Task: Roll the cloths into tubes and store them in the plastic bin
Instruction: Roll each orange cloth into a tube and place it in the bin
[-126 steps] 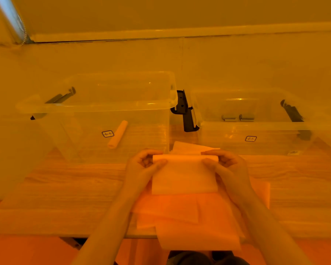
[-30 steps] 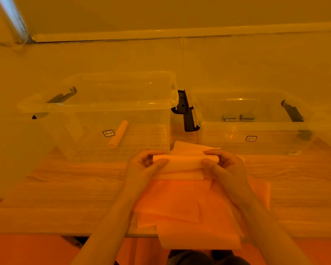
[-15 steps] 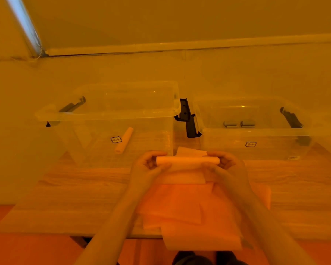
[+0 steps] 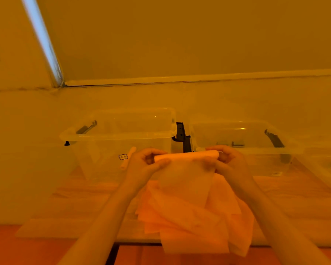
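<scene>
While my left hand (image 4: 145, 163) and right hand (image 4: 226, 162) pinched the ends of a half-rolled pale orange cloth tube (image 4: 186, 155), its loose tail hung over the cloth pile (image 4: 195, 222); finishing the roll came next, I judged, then the clear plastic bin (image 4: 120, 131) at ten o'clock.

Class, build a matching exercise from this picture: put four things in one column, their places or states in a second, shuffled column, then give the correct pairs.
1. Partly rolled orange cloth
2. Small finished cloth roll
3. Pile of flat orange cloths
4. Black latch handle

A. inside the left clear plastic bin
B. between the two bins
C. on the wooden table
D. held up by both hands

Pairs: 1-D, 2-A, 3-C, 4-B
</scene>
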